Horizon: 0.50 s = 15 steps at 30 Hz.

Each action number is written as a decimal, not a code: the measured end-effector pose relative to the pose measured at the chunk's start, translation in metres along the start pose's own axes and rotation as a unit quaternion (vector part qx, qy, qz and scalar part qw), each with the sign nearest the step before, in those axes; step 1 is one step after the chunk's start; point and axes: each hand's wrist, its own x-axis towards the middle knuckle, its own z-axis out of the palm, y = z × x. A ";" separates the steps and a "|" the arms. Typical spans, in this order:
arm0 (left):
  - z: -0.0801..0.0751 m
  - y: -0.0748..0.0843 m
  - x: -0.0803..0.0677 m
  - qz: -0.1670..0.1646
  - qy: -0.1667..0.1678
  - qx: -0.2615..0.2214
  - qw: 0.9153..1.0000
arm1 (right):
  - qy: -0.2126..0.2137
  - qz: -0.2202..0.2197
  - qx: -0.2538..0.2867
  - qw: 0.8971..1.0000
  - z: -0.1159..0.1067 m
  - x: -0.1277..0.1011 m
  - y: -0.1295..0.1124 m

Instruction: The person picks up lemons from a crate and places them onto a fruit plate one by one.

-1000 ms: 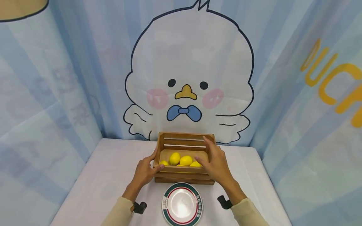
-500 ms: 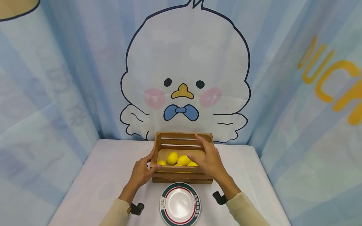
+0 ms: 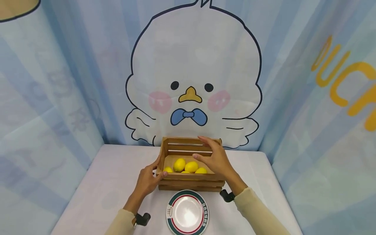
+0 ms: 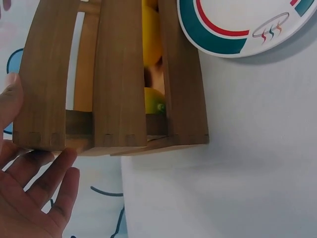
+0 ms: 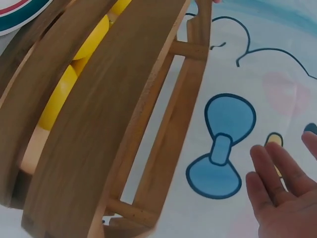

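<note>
A slatted wooden crate stands at the back of the table with several yellow lemons inside. My left hand grips the crate's left end, its thumb over the front slat and its fingers along the side. In the left wrist view, the fingers touch the crate's end. Over the right part of the crate hovers my right hand, fingers spread and holding nothing. The right wrist view has that hand's fingers apart from the crate. Lemons show between its slats.
A white plate with a green and red rim lies in front of the crate. The white table meets a blue curtain printed with a cartoon duck right behind the crate. More curtain hangs at both sides.
My right hand has shifted left and slightly up across the crate, baring more of its right front corner. The left hand keeps its hold, and the crate and lemons stay in place.
</note>
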 end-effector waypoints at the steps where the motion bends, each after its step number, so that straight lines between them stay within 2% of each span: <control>1: 0.001 0.000 0.000 -0.001 -0.001 0.001 1.000 | -0.003 0.004 0.004 1.000 0.001 0.002 0.001; 4: 0.002 0.001 0.001 -0.002 0.000 0.001 1.000 | -0.015 0.018 0.014 1.000 0.002 0.006 0.003; 15: 0.002 -0.002 0.001 0.000 0.003 -0.007 1.000 | -0.059 0.022 0.021 0.998 0.005 0.024 0.005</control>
